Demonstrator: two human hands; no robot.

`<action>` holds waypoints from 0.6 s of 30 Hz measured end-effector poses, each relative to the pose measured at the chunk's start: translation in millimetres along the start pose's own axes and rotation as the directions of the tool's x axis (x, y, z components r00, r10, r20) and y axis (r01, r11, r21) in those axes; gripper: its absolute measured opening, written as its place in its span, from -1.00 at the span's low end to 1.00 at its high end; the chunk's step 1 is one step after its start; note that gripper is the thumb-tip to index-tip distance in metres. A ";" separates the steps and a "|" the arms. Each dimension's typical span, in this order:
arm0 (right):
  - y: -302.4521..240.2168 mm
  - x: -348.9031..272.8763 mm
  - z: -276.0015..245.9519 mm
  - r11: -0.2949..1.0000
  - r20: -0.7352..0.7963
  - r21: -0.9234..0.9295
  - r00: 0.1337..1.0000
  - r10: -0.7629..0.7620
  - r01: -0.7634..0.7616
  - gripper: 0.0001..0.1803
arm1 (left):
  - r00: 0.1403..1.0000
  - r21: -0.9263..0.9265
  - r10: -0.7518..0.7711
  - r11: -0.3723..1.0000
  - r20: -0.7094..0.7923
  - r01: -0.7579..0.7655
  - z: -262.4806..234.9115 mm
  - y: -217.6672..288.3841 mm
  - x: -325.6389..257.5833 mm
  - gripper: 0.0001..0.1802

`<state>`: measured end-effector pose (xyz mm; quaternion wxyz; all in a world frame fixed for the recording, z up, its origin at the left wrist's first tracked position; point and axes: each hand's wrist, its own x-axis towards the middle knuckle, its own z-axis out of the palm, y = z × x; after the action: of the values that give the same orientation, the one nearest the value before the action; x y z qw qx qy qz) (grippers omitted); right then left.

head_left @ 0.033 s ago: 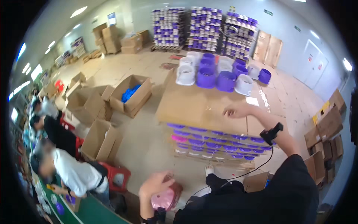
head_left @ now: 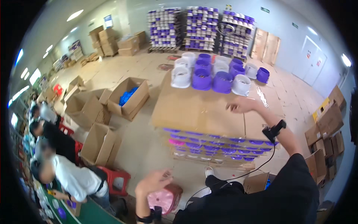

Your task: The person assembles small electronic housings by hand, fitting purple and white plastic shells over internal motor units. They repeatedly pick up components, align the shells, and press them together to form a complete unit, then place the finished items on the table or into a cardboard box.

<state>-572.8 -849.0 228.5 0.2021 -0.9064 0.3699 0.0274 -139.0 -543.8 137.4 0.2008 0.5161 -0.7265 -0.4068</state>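
Observation:
My right hand (head_left: 241, 105) is over the cardboard sheet (head_left: 186, 110) that tops a stack of goods. Its fingers are loosely bent and apart, with nothing in them. Just beyond it, white and purple tub-shaped plastic pieces (head_left: 222, 81) stand in rows on the sheet; the nearest is a white tub (head_left: 241, 86). My left hand (head_left: 154, 183) hangs low, fingers stretched and holding nothing. Below it in the picture is a stool (head_left: 162, 199) with a pink seat and red sides. Whether the hand touches the stool I cannot tell.
Layers of purple pieces (head_left: 209, 145) lie beneath the sheet. Open cartons (head_left: 99, 143) stand to the left, one holding blue items (head_left: 128, 96). People sit along a green bench (head_left: 91, 212) at lower left. Stacked cartons (head_left: 326, 119) line the right. A cable (head_left: 257, 167) runs from my right wrist.
The view has shifted slightly. My left hand has risen a little from the stool, showing more of its pink seat. My right hand stays over the sheet, a bit nearer the tubs.

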 end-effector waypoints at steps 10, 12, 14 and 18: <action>251.4 22.7 -117.1 0.968 -0.407 -0.097 0.897 0.175 -0.233 -0.43 | 0.971 0.500 0.207 0.833 0.115 -0.237 -117.6 141.5 442.0 -0.58; 298.4 44.9 -111.1 0.964 -0.440 -0.197 0.895 0.077 -0.180 -0.39 | 0.971 0.624 0.219 0.747 0.094 -0.228 -109.5 174.6 515.8 -0.54; 324.1 62.2 -97.4 0.958 -0.390 -0.213 0.916 0.098 -0.193 -0.35 | 0.975 0.695 0.196 0.687 0.104 -0.212 -100.2 182.4 572.1 -0.44; 327.5 94.7 -100.0 0.927 -0.224 -0.238 0.945 0.239 -0.291 -0.33 | 0.961 0.726 0.235 0.633 0.148 -0.267 -77.8 153.5 650.5 -0.35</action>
<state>-737.4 -1161.2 187.9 0.0356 -0.8651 0.5000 0.0171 -425.2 -1146.9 222.4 0.0147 0.4386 -0.8968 -0.0554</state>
